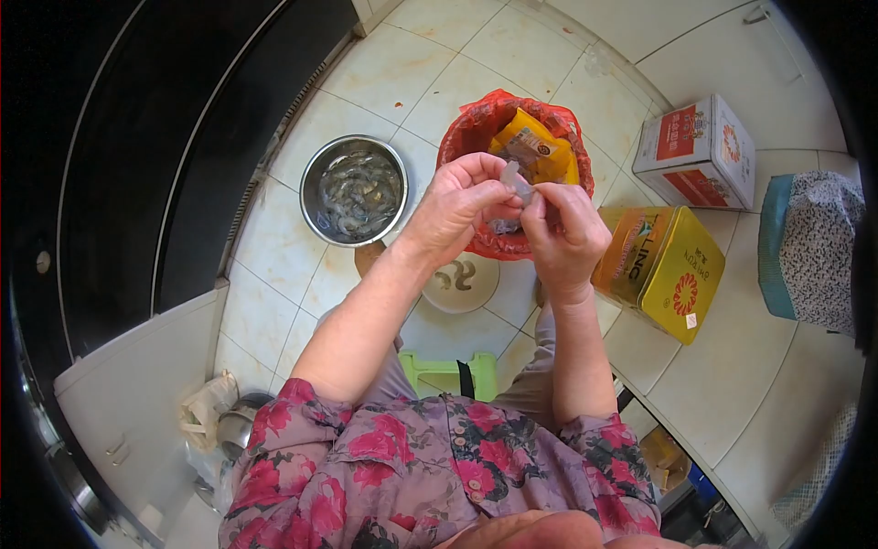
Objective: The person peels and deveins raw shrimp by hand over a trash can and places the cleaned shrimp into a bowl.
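Observation:
Between the fingertips of both hands is a small pale, translucent shrimp (518, 181), held over the trash bin (574, 128) lined with a red plastic bag. My left hand (462, 201) pinches it from the left, and my right hand (569, 231) grips its other side. A yellow wrapper (540, 146) lies inside the bin. To the left, a steel pot (309, 197) on the floor contains many raw grey shrimp (355, 192) in liquid. Below my hands, partly hidden by my left arm, a white bowl (471, 297) holds a few shrimp pieces (457, 273).
A green plastic stool (485, 366) stands between my legs. At the right are a yellow tin (672, 274), a white and red carton (700, 151) and a patterned cloth cover (809, 247). Dark cabinet doors (119, 183) line the left; bags and pots (236, 428) sit lower left.

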The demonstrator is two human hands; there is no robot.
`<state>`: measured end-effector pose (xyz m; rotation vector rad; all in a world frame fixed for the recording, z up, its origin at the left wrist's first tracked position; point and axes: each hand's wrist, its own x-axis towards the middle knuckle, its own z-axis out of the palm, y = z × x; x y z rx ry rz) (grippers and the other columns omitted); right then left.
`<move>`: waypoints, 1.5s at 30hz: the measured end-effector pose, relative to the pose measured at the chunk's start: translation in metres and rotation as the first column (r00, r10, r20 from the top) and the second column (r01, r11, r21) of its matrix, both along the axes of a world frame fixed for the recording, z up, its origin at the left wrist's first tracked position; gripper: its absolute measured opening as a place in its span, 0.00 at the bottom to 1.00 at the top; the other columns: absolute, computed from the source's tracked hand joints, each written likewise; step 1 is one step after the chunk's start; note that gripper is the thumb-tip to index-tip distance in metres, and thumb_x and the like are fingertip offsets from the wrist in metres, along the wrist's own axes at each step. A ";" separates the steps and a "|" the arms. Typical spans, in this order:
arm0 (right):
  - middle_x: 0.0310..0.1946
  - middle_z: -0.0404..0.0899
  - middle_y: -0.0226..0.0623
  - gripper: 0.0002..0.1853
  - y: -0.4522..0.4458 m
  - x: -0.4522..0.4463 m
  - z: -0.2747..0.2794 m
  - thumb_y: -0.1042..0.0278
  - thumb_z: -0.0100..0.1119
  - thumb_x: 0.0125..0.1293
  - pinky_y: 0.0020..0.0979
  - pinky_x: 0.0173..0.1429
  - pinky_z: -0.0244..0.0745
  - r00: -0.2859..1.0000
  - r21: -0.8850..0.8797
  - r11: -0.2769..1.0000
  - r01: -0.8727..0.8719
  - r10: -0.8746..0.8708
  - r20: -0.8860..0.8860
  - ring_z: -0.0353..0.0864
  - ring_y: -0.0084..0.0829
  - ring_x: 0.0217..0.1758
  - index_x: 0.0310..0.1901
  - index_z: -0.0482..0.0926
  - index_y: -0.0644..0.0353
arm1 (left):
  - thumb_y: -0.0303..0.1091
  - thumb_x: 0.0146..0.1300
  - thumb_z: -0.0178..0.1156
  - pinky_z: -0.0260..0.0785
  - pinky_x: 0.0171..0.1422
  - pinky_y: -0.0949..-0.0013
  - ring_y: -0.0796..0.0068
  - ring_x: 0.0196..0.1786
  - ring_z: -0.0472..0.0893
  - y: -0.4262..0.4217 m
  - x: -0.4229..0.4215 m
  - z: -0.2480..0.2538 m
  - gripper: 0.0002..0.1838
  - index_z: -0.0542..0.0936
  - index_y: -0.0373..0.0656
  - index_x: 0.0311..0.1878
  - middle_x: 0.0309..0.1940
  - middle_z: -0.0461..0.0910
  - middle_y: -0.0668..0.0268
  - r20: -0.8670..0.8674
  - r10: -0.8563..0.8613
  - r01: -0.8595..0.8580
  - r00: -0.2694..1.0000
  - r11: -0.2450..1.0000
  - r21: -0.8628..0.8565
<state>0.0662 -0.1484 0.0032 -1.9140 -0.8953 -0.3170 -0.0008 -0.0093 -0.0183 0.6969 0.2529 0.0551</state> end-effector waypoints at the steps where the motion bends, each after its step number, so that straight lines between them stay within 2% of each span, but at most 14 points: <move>1: 0.26 0.79 0.36 0.07 0.001 0.000 0.000 0.82 0.64 0.51 0.28 0.29 0.74 1.000 0.005 1.000 0.017 -0.017 0.018 0.78 0.31 0.25 0.32 0.79 0.62 | 0.27 0.63 0.60 0.76 0.53 0.71 0.77 0.43 0.81 0.000 0.000 0.000 0.09 0.76 0.40 0.46 0.42 0.81 0.64 0.009 0.012 -0.012 1.000 1.000 -0.028; 9: 0.25 0.79 0.37 0.07 0.004 -0.008 0.004 0.83 0.64 0.50 0.27 0.29 0.74 0.994 0.068 0.992 0.106 -0.108 0.019 0.77 0.29 0.24 0.32 0.79 0.64 | 0.25 0.63 0.59 0.76 0.53 0.70 0.77 0.43 0.81 -0.009 0.000 0.003 0.07 0.76 0.41 0.45 0.44 0.80 0.62 0.075 0.071 -0.060 0.995 0.988 -0.140; 11: 0.25 0.79 0.37 0.07 0.004 -0.010 0.003 0.84 0.64 0.50 0.27 0.29 0.73 0.989 0.128 0.981 0.147 -0.147 -0.014 0.76 0.28 0.23 0.32 0.79 0.65 | 0.25 0.63 0.59 0.76 0.53 0.70 0.77 0.43 0.81 -0.012 0.001 0.005 0.07 0.76 0.42 0.44 0.45 0.80 0.61 0.095 0.078 -0.062 0.992 0.985 -0.160; 14: 0.24 0.78 0.37 0.08 0.005 -0.010 -0.003 0.85 0.63 0.49 0.26 0.29 0.73 0.986 0.228 0.960 0.164 -0.158 -0.043 0.76 0.28 0.24 0.32 0.79 0.65 | 0.24 0.63 0.59 0.76 0.53 0.71 0.77 0.43 0.81 -0.015 0.002 0.007 0.07 0.77 0.43 0.44 0.44 0.79 0.61 0.103 0.090 -0.066 0.991 0.975 -0.213; 18: 0.25 0.79 0.38 0.09 0.003 -0.011 0.001 0.86 0.62 0.48 0.26 0.30 0.73 0.988 0.230 0.961 0.151 -0.146 -0.039 0.77 0.28 0.25 0.32 0.79 0.66 | 0.24 0.64 0.59 0.75 0.51 0.74 0.78 0.42 0.79 -0.018 0.003 0.006 0.08 0.77 0.44 0.45 0.44 0.78 0.63 0.170 0.093 -0.049 0.981 0.967 -0.249; 20: 0.27 0.80 0.38 0.09 0.004 -0.012 0.000 0.86 0.62 0.48 0.26 0.31 0.74 0.988 0.287 0.945 0.155 -0.149 -0.042 0.78 0.29 0.26 0.34 0.80 0.66 | 0.24 0.64 0.59 0.74 0.50 0.75 0.79 0.41 0.79 -0.018 0.002 0.006 0.09 0.77 0.44 0.46 0.44 0.77 0.63 0.184 0.093 -0.041 0.979 0.963 -0.266; 32: 0.30 0.82 0.40 0.11 0.000 -0.011 0.005 0.85 0.62 0.50 0.25 0.28 0.75 0.983 0.234 0.966 0.112 -0.142 0.116 0.80 0.29 0.27 0.37 0.80 0.65 | 0.29 0.65 0.60 0.73 0.47 0.74 0.77 0.42 0.79 -0.023 0.006 0.011 0.10 0.77 0.46 0.50 0.45 0.77 0.63 0.186 0.145 -0.085 0.972 0.951 -0.297; 34: 0.30 0.82 0.40 0.11 -0.002 -0.010 0.003 0.85 0.63 0.50 0.25 0.28 0.75 0.982 0.223 0.968 0.111 -0.142 0.127 0.80 0.29 0.27 0.37 0.80 0.65 | 0.30 0.66 0.59 0.72 0.46 0.75 0.77 0.41 0.79 -0.019 0.006 0.010 0.11 0.76 0.47 0.51 0.45 0.77 0.63 0.224 0.071 0.005 0.972 0.947 -0.321; 38: 0.30 0.82 0.40 0.11 -0.004 -0.008 0.006 0.85 0.64 0.50 0.24 0.27 0.75 0.975 0.203 0.977 0.063 -0.104 0.198 0.80 0.28 0.27 0.37 0.80 0.65 | 0.30 0.68 0.58 0.73 0.43 0.75 0.78 0.39 0.79 -0.019 0.008 0.007 0.11 0.75 0.49 0.52 0.44 0.77 0.64 0.242 0.017 0.068 0.970 0.939 -0.337; 40: 0.30 0.82 0.40 0.11 -0.004 -0.009 0.006 0.85 0.64 0.50 0.24 0.27 0.75 0.978 0.207 0.976 0.064 -0.103 0.180 0.80 0.28 0.26 0.37 0.80 0.65 | 0.30 0.70 0.56 0.76 0.43 0.73 0.78 0.38 0.80 -0.021 0.011 0.003 0.12 0.70 0.45 0.54 0.44 0.79 0.65 0.264 0.039 0.055 0.964 0.940 -0.337; 45: 0.29 0.81 0.40 0.11 -0.005 -0.009 0.006 0.85 0.65 0.50 0.24 0.27 0.75 0.986 0.208 0.975 0.072 -0.101 0.130 0.80 0.28 0.26 0.37 0.79 0.65 | 0.31 0.70 0.56 0.76 0.43 0.72 0.78 0.38 0.80 -0.023 0.011 0.005 0.11 0.71 0.45 0.54 0.43 0.79 0.66 0.227 0.065 0.025 0.972 0.927 -0.375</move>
